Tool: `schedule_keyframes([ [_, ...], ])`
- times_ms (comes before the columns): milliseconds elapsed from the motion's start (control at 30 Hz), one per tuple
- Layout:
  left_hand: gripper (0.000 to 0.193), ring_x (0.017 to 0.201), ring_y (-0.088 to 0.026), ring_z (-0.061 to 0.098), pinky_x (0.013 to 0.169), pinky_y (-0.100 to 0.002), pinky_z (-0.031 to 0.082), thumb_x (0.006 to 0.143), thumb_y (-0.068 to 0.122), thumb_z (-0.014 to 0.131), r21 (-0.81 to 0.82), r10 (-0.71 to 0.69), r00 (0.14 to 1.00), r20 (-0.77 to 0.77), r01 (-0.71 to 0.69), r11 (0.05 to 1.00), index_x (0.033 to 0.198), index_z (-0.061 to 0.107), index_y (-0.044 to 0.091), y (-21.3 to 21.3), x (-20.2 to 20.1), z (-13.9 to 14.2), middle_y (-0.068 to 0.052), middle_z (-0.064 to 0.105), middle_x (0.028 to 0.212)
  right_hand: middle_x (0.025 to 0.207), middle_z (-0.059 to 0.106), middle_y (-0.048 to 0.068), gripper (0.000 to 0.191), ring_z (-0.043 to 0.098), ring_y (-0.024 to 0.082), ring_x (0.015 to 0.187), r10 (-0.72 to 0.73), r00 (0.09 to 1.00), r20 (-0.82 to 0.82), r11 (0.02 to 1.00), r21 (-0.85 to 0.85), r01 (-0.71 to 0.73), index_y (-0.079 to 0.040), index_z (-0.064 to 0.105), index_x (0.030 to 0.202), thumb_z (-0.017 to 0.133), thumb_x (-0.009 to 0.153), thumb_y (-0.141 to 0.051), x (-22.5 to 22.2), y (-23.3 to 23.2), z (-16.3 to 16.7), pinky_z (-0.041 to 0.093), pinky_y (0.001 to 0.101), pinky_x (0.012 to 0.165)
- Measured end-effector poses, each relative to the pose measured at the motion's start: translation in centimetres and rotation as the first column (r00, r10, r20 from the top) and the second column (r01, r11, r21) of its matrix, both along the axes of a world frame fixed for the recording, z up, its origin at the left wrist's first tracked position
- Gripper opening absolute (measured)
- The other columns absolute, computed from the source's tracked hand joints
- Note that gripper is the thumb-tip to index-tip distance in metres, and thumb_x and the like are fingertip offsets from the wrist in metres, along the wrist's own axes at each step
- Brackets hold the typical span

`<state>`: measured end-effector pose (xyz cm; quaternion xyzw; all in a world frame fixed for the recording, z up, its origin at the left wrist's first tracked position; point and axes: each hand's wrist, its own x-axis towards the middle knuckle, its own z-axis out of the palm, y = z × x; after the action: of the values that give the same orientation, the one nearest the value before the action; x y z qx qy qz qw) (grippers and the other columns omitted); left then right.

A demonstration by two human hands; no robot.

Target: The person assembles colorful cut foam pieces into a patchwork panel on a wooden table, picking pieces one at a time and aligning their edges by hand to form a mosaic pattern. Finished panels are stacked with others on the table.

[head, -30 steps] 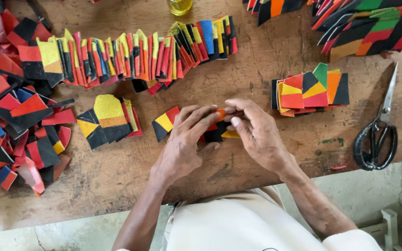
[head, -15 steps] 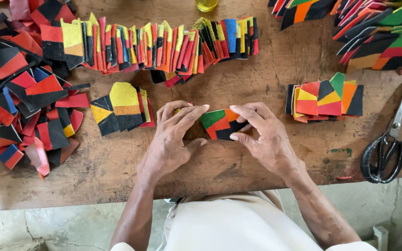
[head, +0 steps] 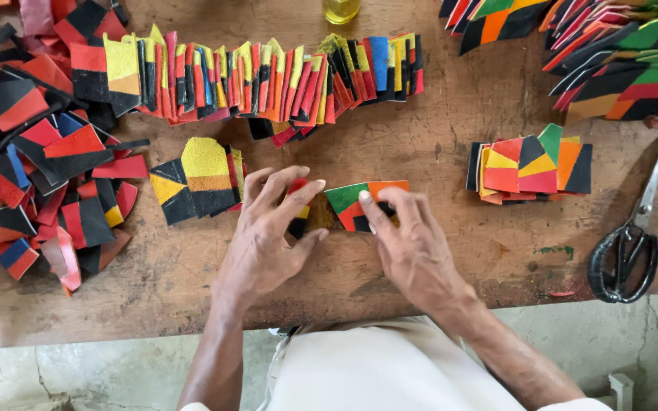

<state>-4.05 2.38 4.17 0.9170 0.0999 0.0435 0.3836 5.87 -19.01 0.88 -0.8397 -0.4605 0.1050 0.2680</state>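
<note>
Both my hands rest on a wooden table (head: 436, 129) over small multicoloured patchwork pieces. My left hand (head: 268, 232) presses with spread fingers on a red, yellow and black piece (head: 298, 204). My right hand (head: 409, 243) has its fingertips on a green, red and orange piece (head: 353, 199) lying flat beside it. The two pieces lie close, side by side. A small stack of yellow, orange and black pieces (head: 199, 179) sits just left of my left hand.
A long row of overlapping coloured pieces (head: 268, 76) runs across the back. A loose heap (head: 32, 152) fills the left side. Another stack (head: 531, 164) lies to the right, black-handled scissors (head: 630, 243) beyond it. Larger pieces (head: 611, 53) sit at top right, a yellow bottle (head: 340, 9) at the back.
The pieces I held bunched between both hands now lie flat on the table. My hands have spread apart slightly, and my fingers press down on them.
</note>
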Motion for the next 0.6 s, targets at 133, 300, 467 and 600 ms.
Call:
schedule_keyframes([
  [133,0.049,0.13,-0.037,0.047,0.11,-0.051,0.038,0.07,0.017,0.09,0.151,-0.061,0.994,0.086,0.047,0.987,0.116,0.074,0.012,-1.7,0.4,-1.0,-0.012,0.058,0.139,0.133,0.051,0.014,0.073,0.054,0.033,0.116,-0.047,0.994,0.104,0.992,-0.108,0.058,-0.002,0.045,0.154,0.064,0.084,0.002,-2.2,0.2,-0.6,0.046,0.0454,0.098],
  [300,0.051,0.129,-0.037,0.05,0.109,-0.05,0.04,0.067,0.014,0.09,0.121,-0.065,0.995,0.08,0.055,0.991,0.116,0.074,0.014,-1.9,0.2,-1.7,-0.011,0.059,0.137,0.142,0.047,0.016,0.07,0.052,0.033,0.126,-0.081,0.986,0.145,0.993,-0.07,0.092,-0.002,0.04,0.156,0.059,0.088,0.0,-3.3,-0.1,-1.0,0.043,0.0461,0.107],
  [467,0.079,0.126,-0.036,0.051,0.108,-0.048,0.043,0.068,0.014,0.09,0.002,-0.034,0.997,0.064,0.034,0.999,0.14,0.057,0.009,-1.3,0.0,-2.0,-0.01,0.063,0.134,0.142,0.052,0.016,0.07,0.053,0.034,0.126,-0.075,0.997,0.031,0.997,-0.028,0.076,-0.003,0.043,0.154,0.057,0.086,0.006,-2.9,-0.7,-0.3,0.045,0.0456,0.108],
  [600,0.092,0.12,-0.034,0.051,0.106,-0.045,0.045,0.069,0.014,0.091,-0.071,0.039,0.997,0.065,-0.034,0.997,0.15,0.047,0.008,-1.5,0.2,-2.4,-0.007,0.067,0.129,0.136,0.061,0.017,0.072,0.058,0.034,0.123,-0.06,0.973,-0.224,0.994,0.072,0.078,-0.006,0.047,0.152,0.052,0.084,0.015,-0.2,-2.0,0.4,0.048,0.0433,0.108],
])
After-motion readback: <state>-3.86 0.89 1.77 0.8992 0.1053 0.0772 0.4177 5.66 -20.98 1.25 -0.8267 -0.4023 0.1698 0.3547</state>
